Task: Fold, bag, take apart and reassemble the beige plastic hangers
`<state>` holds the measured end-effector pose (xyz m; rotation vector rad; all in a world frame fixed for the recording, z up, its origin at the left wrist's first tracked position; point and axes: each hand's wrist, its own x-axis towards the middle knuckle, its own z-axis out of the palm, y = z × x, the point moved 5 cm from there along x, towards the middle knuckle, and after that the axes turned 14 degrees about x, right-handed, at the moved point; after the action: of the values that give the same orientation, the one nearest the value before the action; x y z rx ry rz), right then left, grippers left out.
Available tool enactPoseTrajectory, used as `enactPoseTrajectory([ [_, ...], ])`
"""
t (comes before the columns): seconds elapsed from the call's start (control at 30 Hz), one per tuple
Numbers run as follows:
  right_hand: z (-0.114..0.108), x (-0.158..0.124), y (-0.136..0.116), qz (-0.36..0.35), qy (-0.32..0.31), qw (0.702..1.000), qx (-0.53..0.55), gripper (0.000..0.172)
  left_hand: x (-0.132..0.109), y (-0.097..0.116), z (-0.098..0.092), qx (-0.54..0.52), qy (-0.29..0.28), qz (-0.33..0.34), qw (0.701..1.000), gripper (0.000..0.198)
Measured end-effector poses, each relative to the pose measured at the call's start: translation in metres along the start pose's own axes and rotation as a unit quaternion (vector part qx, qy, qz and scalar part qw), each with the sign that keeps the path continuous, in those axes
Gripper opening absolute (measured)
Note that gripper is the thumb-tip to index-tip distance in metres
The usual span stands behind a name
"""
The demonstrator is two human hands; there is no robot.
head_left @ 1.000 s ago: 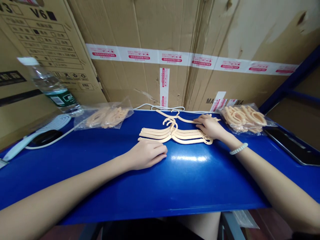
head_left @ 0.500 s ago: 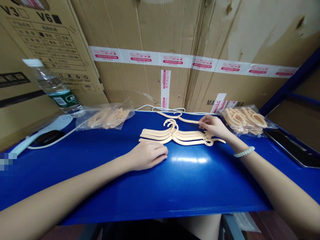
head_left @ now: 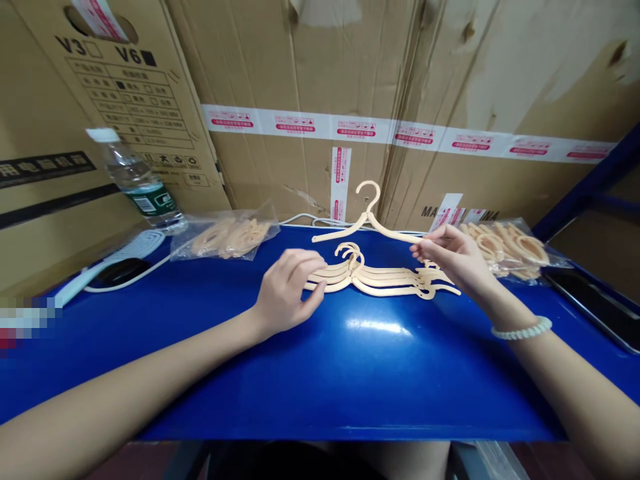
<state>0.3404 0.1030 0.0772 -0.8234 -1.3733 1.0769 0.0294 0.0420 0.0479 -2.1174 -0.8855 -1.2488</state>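
A beige clothes hanger is raised above the table with its hook upward. My right hand pinches the right end of its arm. Below it, several matching hangers lie stacked on the blue table, their hooks overlapping in the middle. My left hand hovers over the left end of that stack, fingers bent and thumb apart, with nothing seen in it. It covers the stack's left tips, and whether it touches them I cannot tell.
Plastic bags of beige parts lie at the left and right. On the left are a water bottle, a pale blue brush-like object and a black mouse. A phone lies right. Cardboard stands behind.
My right hand has lifted the hanger off the back of the table, its hook now upright. My left hand has risen from the table and its fingers have opened beside the stack.
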Motion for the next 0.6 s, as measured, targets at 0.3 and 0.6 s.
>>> enactPoseTrajectory([
  [0.3,0.04,-0.015,-0.001,0.007,-0.138,0.99,0.017,0.036,-0.007,-0.023,0.02,0.038,-0.106,-0.086,0.99,0.033],
  [0.6,-0.01,0.004,-0.013,-0.027,-0.031,0.999,-0.022,0.031,-0.017,-0.016,0.029,-0.011,-0.156,-0.041,0.987,0.02],
])
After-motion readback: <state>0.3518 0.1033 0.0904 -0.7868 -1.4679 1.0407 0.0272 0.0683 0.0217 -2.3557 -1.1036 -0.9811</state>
